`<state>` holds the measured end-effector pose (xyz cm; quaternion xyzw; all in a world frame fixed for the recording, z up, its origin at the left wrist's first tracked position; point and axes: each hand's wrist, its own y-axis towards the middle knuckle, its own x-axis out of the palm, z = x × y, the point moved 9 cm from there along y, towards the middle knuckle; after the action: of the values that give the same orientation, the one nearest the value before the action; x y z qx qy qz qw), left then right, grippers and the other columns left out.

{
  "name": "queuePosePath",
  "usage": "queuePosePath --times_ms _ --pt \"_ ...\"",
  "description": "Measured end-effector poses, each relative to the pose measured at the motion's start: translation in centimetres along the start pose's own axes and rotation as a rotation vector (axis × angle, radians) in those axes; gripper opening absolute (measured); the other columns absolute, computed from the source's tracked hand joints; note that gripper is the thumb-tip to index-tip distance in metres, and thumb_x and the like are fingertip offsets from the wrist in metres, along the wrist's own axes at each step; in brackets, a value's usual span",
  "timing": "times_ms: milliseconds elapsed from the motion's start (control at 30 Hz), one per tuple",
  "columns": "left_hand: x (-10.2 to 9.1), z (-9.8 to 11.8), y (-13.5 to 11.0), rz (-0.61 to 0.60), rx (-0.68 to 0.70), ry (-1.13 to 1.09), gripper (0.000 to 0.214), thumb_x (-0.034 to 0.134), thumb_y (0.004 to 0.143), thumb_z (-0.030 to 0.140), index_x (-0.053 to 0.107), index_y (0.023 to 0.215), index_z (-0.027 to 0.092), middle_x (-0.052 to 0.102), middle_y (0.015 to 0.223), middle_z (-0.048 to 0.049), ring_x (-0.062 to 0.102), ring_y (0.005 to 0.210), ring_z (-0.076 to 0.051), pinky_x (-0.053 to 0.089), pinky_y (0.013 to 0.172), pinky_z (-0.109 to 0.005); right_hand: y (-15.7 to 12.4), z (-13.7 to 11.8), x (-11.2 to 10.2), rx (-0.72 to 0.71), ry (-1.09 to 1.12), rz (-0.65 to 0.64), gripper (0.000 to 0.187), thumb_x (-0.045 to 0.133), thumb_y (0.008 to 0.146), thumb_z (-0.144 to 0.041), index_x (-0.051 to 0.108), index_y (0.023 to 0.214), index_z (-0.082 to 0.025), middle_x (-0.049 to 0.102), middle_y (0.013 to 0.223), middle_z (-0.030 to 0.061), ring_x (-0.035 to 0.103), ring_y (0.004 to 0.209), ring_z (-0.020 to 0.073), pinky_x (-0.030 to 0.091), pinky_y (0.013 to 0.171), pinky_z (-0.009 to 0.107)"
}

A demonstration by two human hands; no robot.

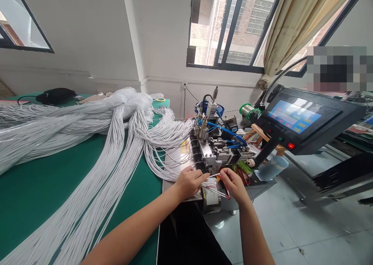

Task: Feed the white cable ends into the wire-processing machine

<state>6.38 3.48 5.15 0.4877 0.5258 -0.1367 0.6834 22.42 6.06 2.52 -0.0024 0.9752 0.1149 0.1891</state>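
Observation:
My left hand [189, 181] is closed in a pinch on the ends of a few thin white cables [210, 184] at the front of a small metal machine [217, 150]. Just to the right, my right hand [234, 184] is closed around red-handled scissors [225, 189], whose tips touch the same cable ends. Large bundles of white cables [116, 156] fan across the green table [35, 187] from the left and end beside the machine. The fingertips of both hands are partly hidden by the cables.
A black touchscreen panel [300, 119] on an arm stands right of the machine, with blue air hoses [224, 131] and a wire spool [247, 110] behind. A pale plastic cup [272, 168] sits below the panel. Tiled floor [291, 226] lies to the right.

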Motion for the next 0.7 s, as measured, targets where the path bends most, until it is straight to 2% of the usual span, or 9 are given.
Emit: queuePosePath --times_ms 133,300,400,567,700 --pt "0.2 0.2 0.0 -0.021 0.017 0.005 0.035 0.04 0.087 0.019 0.053 0.119 0.019 0.063 0.086 -0.0044 0.06 0.077 -0.015 0.041 0.071 -0.032 0.4 0.4 1.1 0.031 0.175 0.049 0.036 0.049 0.086 -0.055 0.05 0.078 -0.02 0.04 0.063 -0.0028 0.037 0.055 0.012 0.032 0.05 0.024" --pt "0.9 0.3 0.0 -0.092 0.024 -0.01 0.041 0.044 0.08 0.016 0.051 0.121 0.017 0.063 0.086 -0.0049 0.06 0.077 -0.017 0.042 0.071 -0.033 0.8 -0.5 2.1 0.06 0.339 0.049 0.039 0.056 0.081 -0.058 0.049 0.074 -0.021 0.033 0.058 -0.005 0.029 0.051 0.0108 0.025 0.047 0.024" --pt "1.2 0.1 0.0 -0.112 -0.013 -0.022 0.045 0.046 0.076 0.015 0.049 0.122 0.018 0.064 0.085 -0.0041 0.06 0.075 -0.018 0.042 0.071 -0.033 1.1 -0.7 2.2 0.054 0.382 0.057 0.038 0.058 0.08 -0.057 0.051 0.073 -0.02 0.036 0.057 -0.0048 0.029 0.049 0.0101 0.023 0.046 0.024" --pt "1.5 -1.0 0.1 -0.152 -0.161 -0.045 0.053 0.048 0.072 0.015 0.046 0.125 0.019 0.067 0.083 -0.0041 0.062 0.073 -0.018 0.043 0.07 -0.031 1.1 0.1 2.2 0.08 0.388 0.059 0.038 0.059 0.079 -0.056 0.054 0.073 -0.019 0.043 0.059 -0.003 0.031 0.048 0.0097 0.025 0.046 0.024" --pt "1.5 -0.9 0.2 -0.173 -0.148 -0.076 0.058 0.048 0.07 0.015 0.044 0.128 0.017 0.068 0.084 -0.0047 0.063 0.072 -0.019 0.043 0.069 -0.031 0.9 0.8 2.0 0.098 0.364 0.059 0.036 0.061 0.079 -0.053 0.056 0.07 -0.019 0.046 0.059 -0.0021 0.033 0.049 0.0096 0.027 0.045 0.024"
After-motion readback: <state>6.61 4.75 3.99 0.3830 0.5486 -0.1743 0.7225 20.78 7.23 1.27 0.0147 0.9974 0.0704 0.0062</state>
